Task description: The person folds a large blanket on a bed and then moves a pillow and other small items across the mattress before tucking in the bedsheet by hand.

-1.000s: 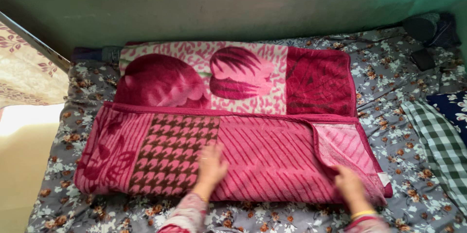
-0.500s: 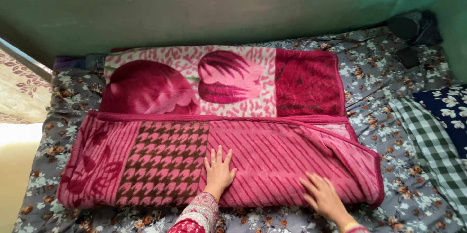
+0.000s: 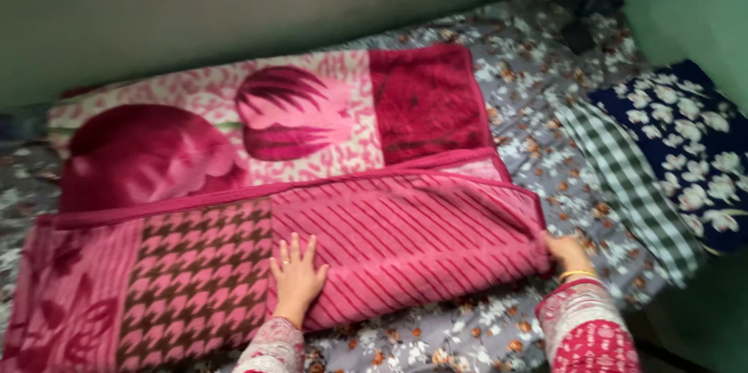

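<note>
Here, a folded pink and maroon blanket [image 3: 312, 209] spread across the bed [image 3: 530, 92], covering most of its grey flowered sheet, the striped and houndstooth fold toward the near edge. Left hand [image 3: 297, 278] laid flat on the striped fold, fingers spread, gripping nothing. Right hand [image 3: 566, 252] at the blanket's right end near the bed's near edge, fingers closed on the folded corner. Beside it toward the right edge, a green checked cloth [image 3: 631, 186] and a navy flowered pillow [image 3: 693, 147].
</note>
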